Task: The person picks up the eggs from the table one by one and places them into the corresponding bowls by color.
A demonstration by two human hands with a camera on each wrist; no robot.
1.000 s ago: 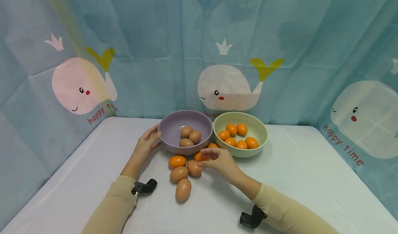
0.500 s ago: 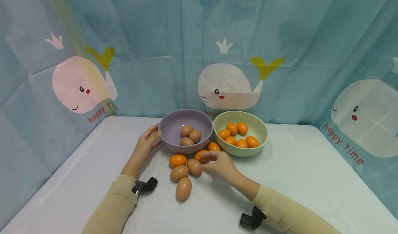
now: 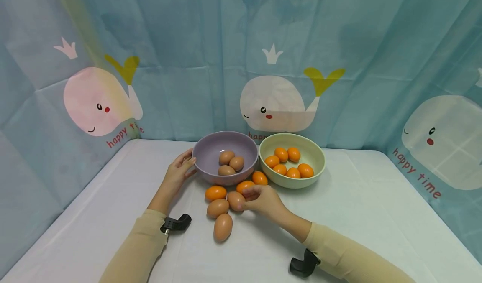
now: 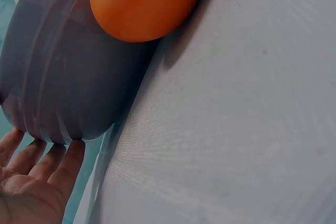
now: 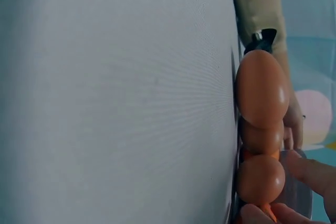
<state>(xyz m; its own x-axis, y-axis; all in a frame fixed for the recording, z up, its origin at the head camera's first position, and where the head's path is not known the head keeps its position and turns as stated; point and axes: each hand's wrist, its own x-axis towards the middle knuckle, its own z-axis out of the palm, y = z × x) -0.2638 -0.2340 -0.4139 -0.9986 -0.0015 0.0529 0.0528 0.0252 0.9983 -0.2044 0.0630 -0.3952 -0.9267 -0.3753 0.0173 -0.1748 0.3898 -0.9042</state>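
My right hand [image 3: 263,199] curls its thumb and fingers round the right side of a brown egg [image 3: 235,201] on the table; this egg [image 5: 261,179] also shows in the right wrist view. My left hand [image 3: 176,174] touches the outside of the purple bowl [image 3: 205,149], its fingers [image 4: 73,166] fairly straight with their tips on the wall. Several brown eggs [image 3: 226,157] lie in that bowl. Two further brown eggs [image 3: 217,208] rest near the right hand's egg. Smooth orange egg-shaped pieces [image 3: 216,193] lie between the eggs and the bowls.
A pale green bowl [image 3: 320,159] stands against the purple bowl's right side and holds several orange pieces [image 3: 294,154]. White cloth covers the table [image 3: 357,216]. Behind hangs a blue curtain [image 3: 188,65] with printed whales.
My right hand has moved slightly down and closed in on the brown egg's right side, uncovering more of the orange pieces behind. My left hand stays at the purple bowl.
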